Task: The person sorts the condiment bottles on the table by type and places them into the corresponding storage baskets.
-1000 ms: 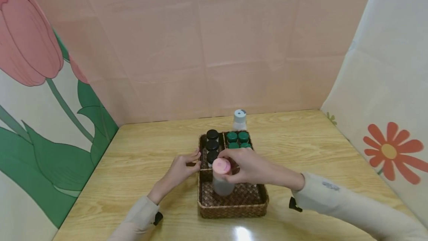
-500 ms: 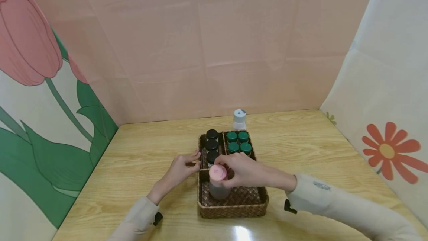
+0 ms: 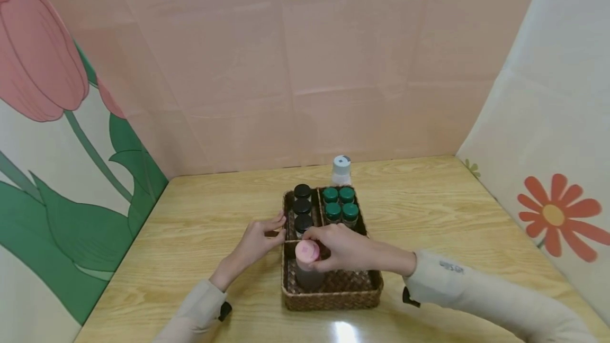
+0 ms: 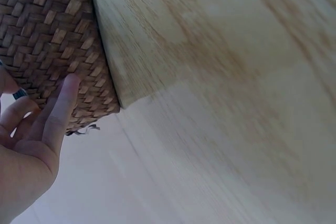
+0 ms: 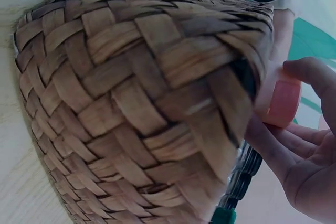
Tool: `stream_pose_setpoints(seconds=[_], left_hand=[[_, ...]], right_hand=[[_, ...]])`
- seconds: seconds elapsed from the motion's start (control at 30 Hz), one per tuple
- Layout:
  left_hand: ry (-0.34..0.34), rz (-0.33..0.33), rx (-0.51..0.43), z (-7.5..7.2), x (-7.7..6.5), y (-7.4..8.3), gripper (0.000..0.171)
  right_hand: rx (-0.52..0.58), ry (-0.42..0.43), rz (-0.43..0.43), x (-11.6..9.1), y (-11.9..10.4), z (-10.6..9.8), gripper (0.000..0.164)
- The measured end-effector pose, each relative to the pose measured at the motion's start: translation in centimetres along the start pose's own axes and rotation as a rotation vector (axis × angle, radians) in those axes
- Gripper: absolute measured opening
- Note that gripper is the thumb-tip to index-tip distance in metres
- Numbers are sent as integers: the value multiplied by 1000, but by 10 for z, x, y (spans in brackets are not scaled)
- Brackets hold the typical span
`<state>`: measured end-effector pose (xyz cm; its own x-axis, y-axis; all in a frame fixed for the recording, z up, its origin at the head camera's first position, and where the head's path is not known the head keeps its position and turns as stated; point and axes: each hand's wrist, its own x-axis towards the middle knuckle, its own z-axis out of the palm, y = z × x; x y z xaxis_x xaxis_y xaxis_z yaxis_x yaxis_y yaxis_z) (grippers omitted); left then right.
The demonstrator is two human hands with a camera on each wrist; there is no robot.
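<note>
In the head view a bottle with a pink lid and a clear-looking body is upright in the left part of the basket's front compartment. My right hand grips it by the lid, thumb and fingers on either side; whether its base touches the bottom I cannot tell. At the left wall of the woven basket, my left hand holds the rim. The left wrist view shows one finger of it lying along the basket's outer weave. Beyond the basket's near corner in the right wrist view, the pink lid shows.
Several black-lidded jars stand in a row in the back left compartment. Several green-lidded jars fill the back right one. Behind the basket stands a white bottle with a pale lid. All this is on a wooden table.
My right hand has moved left and toward me, lowering the pink-lidded bottle in the front compartment. The green-lidded jars show more fully now. My left hand has kept its place.
</note>
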<state>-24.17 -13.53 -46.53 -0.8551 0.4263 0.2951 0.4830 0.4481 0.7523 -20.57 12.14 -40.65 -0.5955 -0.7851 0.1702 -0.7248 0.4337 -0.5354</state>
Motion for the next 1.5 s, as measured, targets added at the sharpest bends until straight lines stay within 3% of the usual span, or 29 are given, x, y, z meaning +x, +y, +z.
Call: stream_pose_setpoints(seconds=[0.93,1.27,1.5], left_hand=[[13,11,17,0,1,-1,35],[9,-19,-9,1,0,-2,35],[9,7,-12,1,0,-3,35]], right_hand=[[-2,-18,19,-2,1,-2,48],[6,-19,7,-3,1,-5,49],[17,-19,11,-3,-2,-6,48]])
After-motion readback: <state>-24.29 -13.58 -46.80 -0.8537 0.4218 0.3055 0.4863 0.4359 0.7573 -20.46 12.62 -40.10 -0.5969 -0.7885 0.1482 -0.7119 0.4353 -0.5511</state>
